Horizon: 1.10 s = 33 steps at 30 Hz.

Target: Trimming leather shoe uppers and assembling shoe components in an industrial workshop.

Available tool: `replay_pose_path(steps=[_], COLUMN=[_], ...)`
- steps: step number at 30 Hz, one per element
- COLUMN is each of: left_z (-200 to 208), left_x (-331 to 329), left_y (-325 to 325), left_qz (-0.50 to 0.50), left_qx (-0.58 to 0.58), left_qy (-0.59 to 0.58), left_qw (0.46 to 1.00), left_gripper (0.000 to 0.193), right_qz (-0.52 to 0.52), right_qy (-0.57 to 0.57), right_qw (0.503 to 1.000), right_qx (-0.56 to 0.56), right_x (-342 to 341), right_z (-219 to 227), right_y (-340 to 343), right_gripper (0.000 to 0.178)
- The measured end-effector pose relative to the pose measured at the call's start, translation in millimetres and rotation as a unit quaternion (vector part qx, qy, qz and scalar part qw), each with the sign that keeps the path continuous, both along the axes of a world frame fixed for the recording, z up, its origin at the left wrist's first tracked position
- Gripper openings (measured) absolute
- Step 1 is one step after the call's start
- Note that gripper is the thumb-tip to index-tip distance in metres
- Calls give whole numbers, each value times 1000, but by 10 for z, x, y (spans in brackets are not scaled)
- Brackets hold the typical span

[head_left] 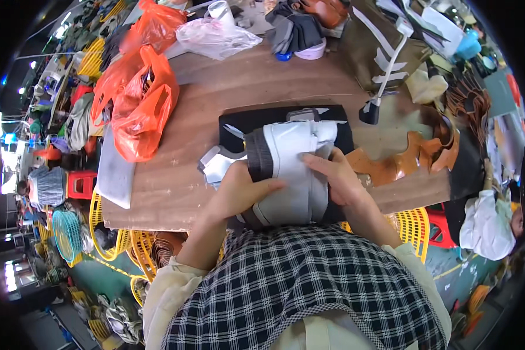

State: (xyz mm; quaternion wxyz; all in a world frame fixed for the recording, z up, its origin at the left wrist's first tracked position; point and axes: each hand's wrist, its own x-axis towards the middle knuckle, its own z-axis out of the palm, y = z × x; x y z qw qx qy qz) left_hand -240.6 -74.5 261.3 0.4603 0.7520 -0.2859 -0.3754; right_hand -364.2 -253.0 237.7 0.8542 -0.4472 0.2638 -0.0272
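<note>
At the table's near edge I hold a curved, pale grey leather piece (294, 189) with stitched seams and a dark grey band along its left side. My left hand (239, 191) grips it from the left, thumb lying across the front and fingers hidden behind. On the right, my right hand (335, 174) closes round the upper edge, with the thumb pressed on the front face. Under the piece lies a black mat (228, 123). A smaller whitish-grey cut piece (217, 165) rests on the mat's left edge, partly covered.
Orange plastic bags (143, 119) and a clear bag (219, 38) stand on the wooden table (198, 87). Brown leather strips (408, 160) lie at the right, near a white lamp (394, 61). Yellow baskets (411, 224) sit below the table. Other people are seated at both sides.
</note>
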Motion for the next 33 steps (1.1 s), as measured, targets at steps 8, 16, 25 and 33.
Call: replay_pose_path(steps=[8, 16, 25, 33], left_z=[-161, -218, -373, -692], left_x=[20, 11, 233, -107], left_y=[74, -79, 44, 110], left_qz=[123, 212, 199, 249], left_qx=[-184, -240, -184, -74], left_qy=[237, 125, -40, 57], left_qw=[946, 939, 962, 964], left_gripper=[46, 35, 25, 16], right_qz=[154, 177, -286, -292], right_qy=[-46, -62, -36, 101], right_qw=[982, 966, 602, 182], right_qx=[-95, -180, -745, -934], right_x=[95, 209, 225, 823], right_z=[-107, -31, 1767, 1782], right_y=[133, -19, -2249, -3896], right_gripper=[34, 39, 41, 43])
